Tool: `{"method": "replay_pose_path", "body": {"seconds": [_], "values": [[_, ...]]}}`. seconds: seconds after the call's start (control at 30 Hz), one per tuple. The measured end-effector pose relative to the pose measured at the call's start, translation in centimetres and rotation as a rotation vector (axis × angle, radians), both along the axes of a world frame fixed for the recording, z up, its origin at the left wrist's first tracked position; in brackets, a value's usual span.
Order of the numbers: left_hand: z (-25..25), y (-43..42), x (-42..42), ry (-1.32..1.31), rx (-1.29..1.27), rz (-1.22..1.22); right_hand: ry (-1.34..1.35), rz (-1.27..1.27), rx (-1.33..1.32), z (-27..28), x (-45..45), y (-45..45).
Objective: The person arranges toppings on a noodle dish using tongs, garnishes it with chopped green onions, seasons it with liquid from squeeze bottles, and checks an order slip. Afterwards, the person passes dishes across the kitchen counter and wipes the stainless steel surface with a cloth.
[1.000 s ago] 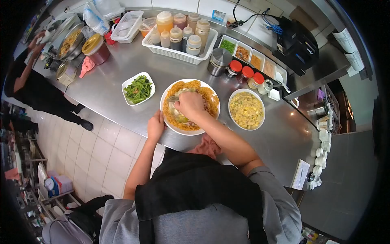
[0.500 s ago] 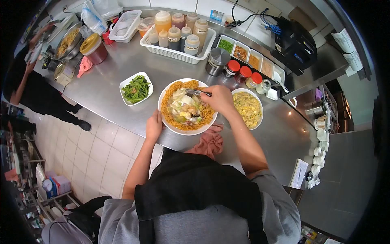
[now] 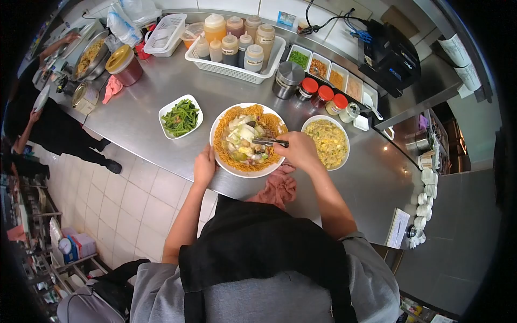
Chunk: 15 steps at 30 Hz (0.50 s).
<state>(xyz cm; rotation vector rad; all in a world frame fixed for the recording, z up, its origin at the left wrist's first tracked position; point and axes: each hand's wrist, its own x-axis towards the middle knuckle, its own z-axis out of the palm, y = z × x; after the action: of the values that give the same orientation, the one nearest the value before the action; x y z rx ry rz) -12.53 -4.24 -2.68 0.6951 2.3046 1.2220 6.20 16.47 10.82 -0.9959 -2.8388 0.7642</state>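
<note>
My right hand (image 3: 300,152) is closed around the handle of a metal utensil (image 3: 264,142), whose far end is over the food in a round white plate (image 3: 214,156). Crispy noodles (image 3: 229,154) ring the plate, with pale vegetables and sauce (image 3: 240,133) in the middle. My left hand (image 3: 205,166) rests against the plate's lower left rim, its fingers partly hidden. A square white dish of green vegetables (image 3: 181,118) stands to the left. To the right is a white bowl of yellow egg-like food (image 3: 326,142), close to my right hand.
A pink cloth (image 3: 277,188) lies at the counter's near edge. Behind stand a basket of sauce bottles (image 3: 258,78), red-lidded jars (image 3: 323,95), topping trays (image 3: 338,77) and a black machine (image 3: 396,62). A person in black (image 3: 51,126) stands at far left, holding a white dish.
My right hand first drew back to the right, uncovering the plate's middle and the utensil, then moved down slightly. My left hand stayed at the rim. The person at left moved their arms.
</note>
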Motion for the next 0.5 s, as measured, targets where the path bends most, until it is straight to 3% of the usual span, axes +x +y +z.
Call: {"method": "replay_pose_path", "body": {"seconds": [0.1,0.2,0.5], "values": [[0.1,-0.1,0.0,0.002,-0.02,0.007,0.132,-0.02,0.036,1.5,-0.5,0.5],[0.0,0.1,0.2,0.013,-0.012,0.02,0.175,0.039,0.231,1.4,-2.6,1.9],[0.0,-0.1,0.0,0.07,-0.06,0.009,0.017,0.308,0.395,-2.3,-9.9,5.3]]}}
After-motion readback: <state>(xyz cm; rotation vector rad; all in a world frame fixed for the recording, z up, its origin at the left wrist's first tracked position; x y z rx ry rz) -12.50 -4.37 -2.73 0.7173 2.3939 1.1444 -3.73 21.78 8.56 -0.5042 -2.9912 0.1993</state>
